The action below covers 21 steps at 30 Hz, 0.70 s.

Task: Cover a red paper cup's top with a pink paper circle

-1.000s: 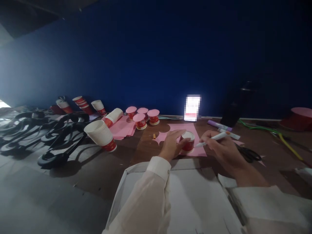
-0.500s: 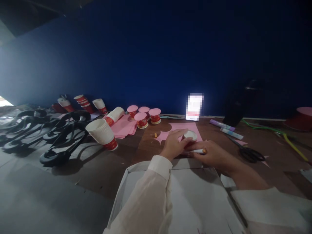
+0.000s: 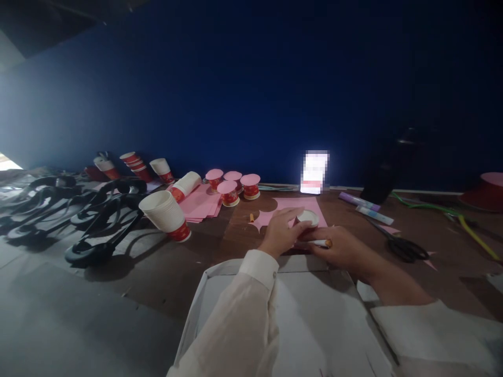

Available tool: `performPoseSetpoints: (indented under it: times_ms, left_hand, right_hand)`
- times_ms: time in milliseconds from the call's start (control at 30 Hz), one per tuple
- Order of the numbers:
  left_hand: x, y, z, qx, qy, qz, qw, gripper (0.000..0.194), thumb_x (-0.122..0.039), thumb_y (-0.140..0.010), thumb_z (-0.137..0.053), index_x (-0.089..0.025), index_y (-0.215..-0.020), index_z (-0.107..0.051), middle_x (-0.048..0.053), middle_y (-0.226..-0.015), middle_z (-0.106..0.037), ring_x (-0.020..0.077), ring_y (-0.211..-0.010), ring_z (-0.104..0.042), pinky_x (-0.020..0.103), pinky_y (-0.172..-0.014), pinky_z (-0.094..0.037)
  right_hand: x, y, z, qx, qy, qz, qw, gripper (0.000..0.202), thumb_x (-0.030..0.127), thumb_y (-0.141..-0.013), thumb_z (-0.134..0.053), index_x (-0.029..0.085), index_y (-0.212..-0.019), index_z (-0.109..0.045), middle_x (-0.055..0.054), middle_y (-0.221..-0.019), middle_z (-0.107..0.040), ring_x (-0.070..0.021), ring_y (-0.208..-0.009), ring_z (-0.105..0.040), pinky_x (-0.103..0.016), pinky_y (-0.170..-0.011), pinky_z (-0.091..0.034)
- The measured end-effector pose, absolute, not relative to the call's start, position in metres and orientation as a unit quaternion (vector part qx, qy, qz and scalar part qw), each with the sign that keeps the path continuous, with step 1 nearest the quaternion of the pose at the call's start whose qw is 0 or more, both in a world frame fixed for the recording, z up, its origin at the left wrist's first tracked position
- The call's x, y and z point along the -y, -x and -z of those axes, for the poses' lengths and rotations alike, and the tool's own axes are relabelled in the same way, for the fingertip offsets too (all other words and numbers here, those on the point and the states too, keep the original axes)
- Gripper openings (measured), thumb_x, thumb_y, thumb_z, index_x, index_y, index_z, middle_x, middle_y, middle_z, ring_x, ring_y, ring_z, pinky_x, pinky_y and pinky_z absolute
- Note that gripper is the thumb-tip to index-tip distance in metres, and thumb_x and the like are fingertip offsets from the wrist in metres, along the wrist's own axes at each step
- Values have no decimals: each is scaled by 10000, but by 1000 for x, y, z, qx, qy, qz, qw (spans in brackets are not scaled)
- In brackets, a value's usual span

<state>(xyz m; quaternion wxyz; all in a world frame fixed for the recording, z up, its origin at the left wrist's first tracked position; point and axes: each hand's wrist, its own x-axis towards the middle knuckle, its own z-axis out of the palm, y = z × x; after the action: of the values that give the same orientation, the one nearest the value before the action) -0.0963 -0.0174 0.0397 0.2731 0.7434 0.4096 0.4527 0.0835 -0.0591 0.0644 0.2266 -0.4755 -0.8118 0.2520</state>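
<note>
Cup (image 3: 308, 217) appears to stand on the pink sheet (image 3: 296, 203), base hidden; the left hand (image 3: 282, 229) grasps it, presumably for steadiness, while the right hand (image 3: 338, 245) grips a marker (image 3: 320, 243) low alongside.

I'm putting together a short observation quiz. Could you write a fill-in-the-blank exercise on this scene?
The pen is in the ____ hand.
The cut paper beside the left hand is ____.
____ short cups wear round tops.
The wall ahead is ____.

Missing words: right; pink; four; blue.
</note>
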Motion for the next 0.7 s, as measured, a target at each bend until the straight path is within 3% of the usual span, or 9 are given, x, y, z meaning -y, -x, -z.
performPoseSetpoints:
  times_ms: [467, 700]
  left_hand:
    - [21, 96, -44, -431, -733, -446, 278, 347, -320, -865, -726, -215, -1195, -732, 68, -1266, -721, 228, -1207, -624, 392, -1107, -438]
    - [20, 96, -43, -430, -735, -443, 282, 361, -324, -866, -724, -206, -1207, -728, 75, -1273, -718, 232, -1215, -623, 398, -1115, -435]
  right_hand:
    - [57, -101, -66, 758, 493, -356, 235, 289, 290, -803, -652, 253, -1029, -830, -45, -1038, -800, -272, -969, -714, -342, -832, -533]
    - [58, -111, -77, 735, 514, -376, 235, 263, 433, -774, -729, 239, -906, -847, -67, -926, -805, -274, -883, -719, -333, -788, -537]
